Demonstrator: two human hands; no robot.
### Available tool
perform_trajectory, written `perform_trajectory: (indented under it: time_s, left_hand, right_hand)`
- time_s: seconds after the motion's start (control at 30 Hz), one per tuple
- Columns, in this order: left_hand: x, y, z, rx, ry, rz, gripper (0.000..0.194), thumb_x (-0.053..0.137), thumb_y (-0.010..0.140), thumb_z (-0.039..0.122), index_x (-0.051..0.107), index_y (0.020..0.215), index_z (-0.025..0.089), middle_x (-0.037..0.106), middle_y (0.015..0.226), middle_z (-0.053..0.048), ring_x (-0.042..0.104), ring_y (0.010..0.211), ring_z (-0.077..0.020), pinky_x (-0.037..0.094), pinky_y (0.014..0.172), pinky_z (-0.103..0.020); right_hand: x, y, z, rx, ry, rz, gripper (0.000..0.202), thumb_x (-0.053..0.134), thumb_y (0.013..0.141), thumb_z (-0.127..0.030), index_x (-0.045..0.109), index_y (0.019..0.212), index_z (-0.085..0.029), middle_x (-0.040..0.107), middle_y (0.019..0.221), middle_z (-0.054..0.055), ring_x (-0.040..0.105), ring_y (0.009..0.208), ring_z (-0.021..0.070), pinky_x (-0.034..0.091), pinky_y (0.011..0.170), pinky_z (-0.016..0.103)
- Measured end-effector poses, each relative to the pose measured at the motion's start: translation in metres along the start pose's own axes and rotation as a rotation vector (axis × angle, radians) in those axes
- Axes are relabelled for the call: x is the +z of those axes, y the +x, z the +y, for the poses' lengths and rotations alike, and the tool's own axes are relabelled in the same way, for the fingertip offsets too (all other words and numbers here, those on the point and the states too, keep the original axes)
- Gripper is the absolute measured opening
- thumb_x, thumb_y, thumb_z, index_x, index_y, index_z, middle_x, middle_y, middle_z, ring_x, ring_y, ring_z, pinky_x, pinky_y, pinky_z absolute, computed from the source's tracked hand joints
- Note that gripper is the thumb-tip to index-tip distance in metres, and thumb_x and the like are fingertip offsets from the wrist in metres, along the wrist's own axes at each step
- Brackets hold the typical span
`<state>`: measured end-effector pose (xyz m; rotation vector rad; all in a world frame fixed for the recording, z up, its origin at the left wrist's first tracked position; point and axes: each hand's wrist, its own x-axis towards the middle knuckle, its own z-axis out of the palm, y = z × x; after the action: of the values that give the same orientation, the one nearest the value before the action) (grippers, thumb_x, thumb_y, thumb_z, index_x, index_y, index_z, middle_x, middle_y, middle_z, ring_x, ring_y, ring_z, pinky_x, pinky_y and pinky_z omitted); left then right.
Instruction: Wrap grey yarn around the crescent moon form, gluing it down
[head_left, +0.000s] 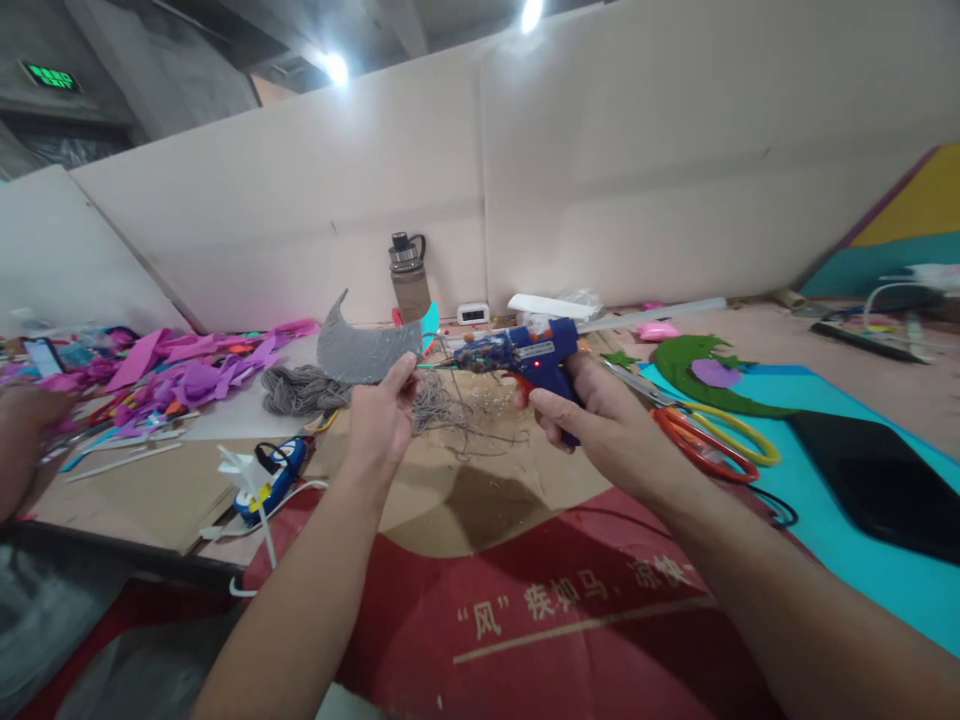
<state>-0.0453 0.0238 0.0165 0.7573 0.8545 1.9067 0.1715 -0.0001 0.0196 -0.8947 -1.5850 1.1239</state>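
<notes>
The grey crescent piece [367, 345], ribbed as if wound with yarn, is raised above the table at nine o'clock, taking the nozzle [448, 365] of the blue glue gun [536, 355] as the dial's centre. The left hand [381, 410] has thumb and fingers pinched narrow on its near right corner, presumably to steady the edge while leaving the broad face uncovered. The right hand [596, 410] is wrapped around the gun's handle, index finger by the red trigger [517, 379], so the nozzle points at that pinched corner; whether the tip touches it, I cannot tell. A grey yarn bundle [298, 391] lies just below nine o'clock, likely kept close for easy reach, with loose strands at six. Scissors [709, 440] rest between three and four, apparently set aside while both hands are occupied.
</notes>
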Motion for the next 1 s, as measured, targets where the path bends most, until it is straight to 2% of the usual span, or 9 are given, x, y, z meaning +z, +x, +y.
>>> perform_trajectory:
  time_s: [0.17,0.27,0.43,0.5,0.57,0.63,0.7,0.83,1.0]
  left_hand:
    - [0.000,-0.001,-0.001,0.040,-0.014,-0.005,0.029,0.088,0.052,0.016,0.068,0.072,0.012,0.064,0.066,0.002,0.056,0.056,-0.0067,0.042,0.051,-0.019]
    - [0.001,-0.002,-0.003,0.042,-0.008,-0.026,0.027,0.087,0.054,0.016,0.068,0.071,0.012,0.064,0.066,0.002,0.056,0.056,-0.0066,0.042,0.051,-0.019]
    - [0.001,-0.004,-0.004,0.022,-0.017,-0.056,0.026,0.087,0.055,0.016,0.069,0.073,0.013,0.064,0.067,0.002,0.055,0.057,-0.0065,0.042,0.053,-0.020]
    - [0.002,-0.006,-0.005,0.015,-0.016,-0.068,0.024,0.087,0.056,0.017,0.068,0.070,0.013,0.063,0.065,0.002,0.055,0.057,-0.0066,0.042,0.053,-0.020]
    - [0.004,-0.009,-0.006,0.004,-0.021,-0.092,0.023,0.087,0.057,0.016,0.067,0.067,0.013,0.061,0.063,0.002,0.054,0.057,-0.0067,0.042,0.053,-0.020]
    - [0.007,-0.013,-0.009,-0.021,-0.034,-0.124,0.023,0.087,0.056,0.015,0.066,0.067,0.014,0.061,0.062,0.003,0.054,0.057,-0.0066,0.042,0.052,-0.019]
    - [0.011,-0.018,-0.012,-0.063,-0.049,-0.142,0.023,0.087,0.056,0.014,0.066,0.068,0.014,0.061,0.063,0.003,0.054,0.057,-0.0062,0.041,0.052,-0.019]
    - [0.017,-0.026,-0.017,-0.134,-0.052,-0.152,0.023,0.086,0.058,0.014,0.067,0.072,0.013,0.061,0.063,0.003,0.053,0.057,-0.0056,0.042,0.053,-0.018]
    - [0.021,-0.033,-0.021,-0.144,-0.043,-0.171,0.022,0.085,0.060,0.016,0.068,0.073,0.014,0.062,0.064,0.003,0.054,0.057,-0.0056,0.044,0.056,-0.019]
  right_hand:
    - [-0.013,0.020,0.013,0.145,0.231,0.170,0.020,0.061,0.081,-0.027,0.051,0.097,-0.022,0.058,0.074,-0.002,0.046,0.049,0.0088,0.035,0.040,0.020]
    - [-0.020,0.035,0.030,0.352,0.011,0.239,0.004,0.053,0.087,-0.023,0.051,0.088,-0.019,0.065,0.082,0.005,0.051,0.051,0.0094,0.044,0.044,0.022]
    - [-0.032,0.047,0.056,0.491,-0.392,0.207,0.019,0.061,0.081,-0.020,0.054,0.064,-0.018,0.064,0.064,0.011,0.064,0.066,0.0225,0.052,0.062,0.035]
    - [-0.032,0.045,0.055,0.409,-0.593,0.257,0.021,0.064,0.079,-0.021,0.055,0.060,-0.018,0.065,0.068,0.015,0.066,0.081,0.0288,0.051,0.075,0.041]
    - [-0.025,0.040,0.047,0.160,-0.785,0.307,0.018,0.060,0.083,-0.026,0.059,0.067,-0.018,0.069,0.080,0.017,0.064,0.093,0.0313,0.048,0.085,0.045]
    - [-0.011,0.034,0.035,-0.149,-0.680,0.330,0.014,0.055,0.088,-0.031,0.062,0.086,-0.018,0.070,0.097,0.014,0.063,0.102,0.0296,0.047,0.090,0.046]
    - [0.006,0.028,0.021,-0.290,-0.387,0.299,0.018,0.053,0.092,-0.034,0.058,0.103,-0.021,0.068,0.113,0.012,0.062,0.110,0.0255,0.048,0.092,0.043]
    - [0.032,0.024,0.008,-0.327,0.011,0.173,0.025,0.058,0.091,-0.032,0.047,0.113,-0.024,0.065,0.122,0.010,0.064,0.110,0.0195,0.051,0.089,0.037]
    - [0.037,0.022,0.012,-0.327,-0.007,0.252,0.020,0.062,0.086,-0.021,0.055,0.105,-0.023,0.068,0.106,0.004,0.067,0.089,0.0147,0.052,0.086,0.034]
